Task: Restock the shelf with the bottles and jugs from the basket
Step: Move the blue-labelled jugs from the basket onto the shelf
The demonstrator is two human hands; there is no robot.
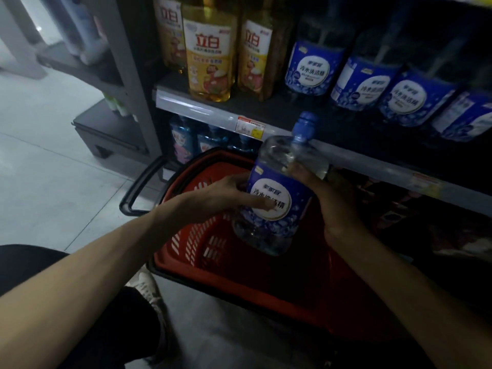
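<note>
**Jug's out of the basket, now the tricky lift**

So we've got both hands on a clear jug (pixel 274 206) with the blue label and blue cap. Our left hand (pixel 226 195) is wrapped around the label side, fingers (pixel 259 205) pressed flat across the front, and our right hand (pixel 330 201) is clamped on the far side near the shoulder. The jug hangs tilted, cap leaning toward the shelf (pixel 213 113), right above the red basket (pixel 197 235) on the floor. The basket looks about empty from here, though the far corner is too dark to tell.

Matching blue jugs (pixel 314 67) sit in a row on the shelf up right, next to the yellow bottles (pixel 210 54), so that's probably where this one goes.

What could go wrong: the cap is already close to the shelf edge, so lifting straight up could knock it on the lip. The plastic is smooth and the grip is on the sides only, so a heavy jug might slip down. Also the row looks packed, and shoving this one in could tip a neighbour.
</note>
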